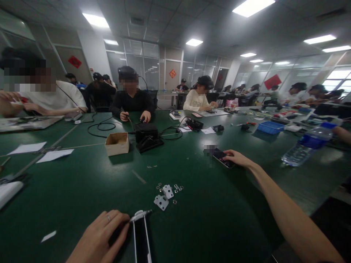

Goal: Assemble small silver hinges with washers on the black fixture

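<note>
On the green table [192,226], my left hand [102,233], with a ring on one finger, lies at the near left. Its fingers are bent, with a gap above the thumb, and the fingertips reach the white end of a long black-and-white frame [142,233]. A thin threaded-looking rod sticks out of that end. Farther off, my right hand [238,158] grips the right edge of a dark-screened smartphone [221,157], fingers over the glass. Two flat metal brackets [161,202] with holes lie between my hands, and several small metal nuts or rings [176,188] are scattered around them.
A small cardboard box [117,144] and a black device [146,135] with cables stand ahead. At right, another person's hand [342,133] holds a tilted water bottle [308,144] near a blue tray [270,127]. Co-workers sit across the table. Paper sheets [55,155] lie left.
</note>
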Action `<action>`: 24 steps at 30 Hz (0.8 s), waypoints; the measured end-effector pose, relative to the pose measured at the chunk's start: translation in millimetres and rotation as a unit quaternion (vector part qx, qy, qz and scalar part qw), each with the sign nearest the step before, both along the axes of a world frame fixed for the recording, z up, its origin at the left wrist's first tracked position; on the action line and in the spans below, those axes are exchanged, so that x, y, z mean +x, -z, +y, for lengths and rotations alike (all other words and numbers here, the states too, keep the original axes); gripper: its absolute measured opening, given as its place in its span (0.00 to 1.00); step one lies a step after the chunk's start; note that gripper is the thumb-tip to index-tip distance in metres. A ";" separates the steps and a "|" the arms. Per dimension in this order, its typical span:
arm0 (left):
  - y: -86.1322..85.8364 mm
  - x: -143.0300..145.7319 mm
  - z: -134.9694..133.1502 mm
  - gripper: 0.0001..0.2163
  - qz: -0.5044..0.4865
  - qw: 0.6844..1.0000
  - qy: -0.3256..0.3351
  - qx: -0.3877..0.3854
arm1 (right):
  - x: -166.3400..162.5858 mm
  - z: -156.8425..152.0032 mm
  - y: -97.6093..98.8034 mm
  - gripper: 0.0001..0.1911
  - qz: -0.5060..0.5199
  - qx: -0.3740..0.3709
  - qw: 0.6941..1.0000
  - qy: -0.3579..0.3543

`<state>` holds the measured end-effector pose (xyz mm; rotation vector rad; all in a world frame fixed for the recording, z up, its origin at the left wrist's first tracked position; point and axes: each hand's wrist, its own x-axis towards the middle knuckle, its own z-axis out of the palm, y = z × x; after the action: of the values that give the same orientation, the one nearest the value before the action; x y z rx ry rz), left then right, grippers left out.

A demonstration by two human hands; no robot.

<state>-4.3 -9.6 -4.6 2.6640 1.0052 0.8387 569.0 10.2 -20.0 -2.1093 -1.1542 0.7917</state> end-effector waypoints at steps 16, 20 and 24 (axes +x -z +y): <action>3.1 -3.0 3.9 0.08 0.027 0.999 0.034 0.000 | -6.6 -0.8 -6.1 0.25 -0.043 -0.020 0.998 0.034; 2.9 -2.7 3.1 0.08 0.028 0.999 0.034 -0.002 | -4.4 -1.3 -4.9 0.25 -0.054 -0.017 0.998 0.026; 1.1 -2.3 1.3 0.09 0.039 0.999 0.033 -0.008 | -1.1 0.4 -1.7 0.26 -0.058 -0.015 0.998 0.019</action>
<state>-6.6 -8.3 -5.6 2.7198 0.9307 0.7169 567.8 10.6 -18.3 -2.2201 -1.1640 0.6813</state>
